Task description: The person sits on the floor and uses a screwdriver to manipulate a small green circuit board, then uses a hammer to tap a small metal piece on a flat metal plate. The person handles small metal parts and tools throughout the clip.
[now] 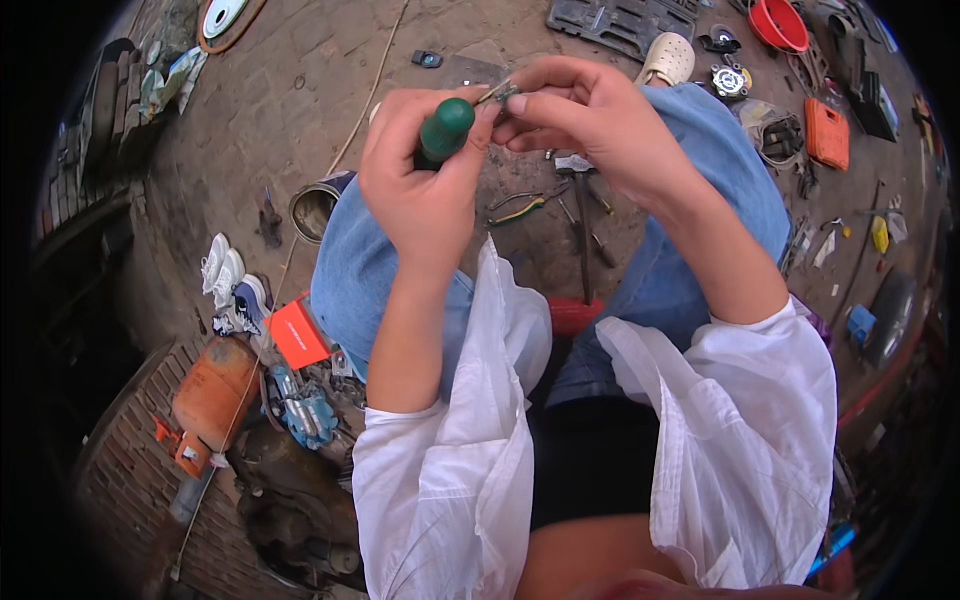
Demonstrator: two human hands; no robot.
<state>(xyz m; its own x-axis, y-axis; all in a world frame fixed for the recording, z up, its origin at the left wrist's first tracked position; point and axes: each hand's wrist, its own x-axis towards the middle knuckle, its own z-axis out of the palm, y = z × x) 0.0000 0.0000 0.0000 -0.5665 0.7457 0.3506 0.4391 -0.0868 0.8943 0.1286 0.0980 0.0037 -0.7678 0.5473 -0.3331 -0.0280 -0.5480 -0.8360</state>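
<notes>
My left hand (420, 160) is closed around a green-handled screwdriver (447, 125), the rounded handle end facing up; its shaft is hidden by my fingers. Close beside it, my right hand (585, 120) pinches a small dark metal part (507, 92). The fingertips of both hands meet around this part, and a thin brass-coloured piece shows there. Below them on the ground are a hammer (583, 225) with a long dark handle and pliers (517, 211) with yellow-green grips.
An open can (315, 210) stands by my left knee, with an orange-red box (298, 332) farther down. Shoes (222, 270) and a rusty orange gas cylinder (216, 392) lie left. On the right are an orange case (827, 133) and a red bowl (778, 24). A rope (375, 90) crosses the ground.
</notes>
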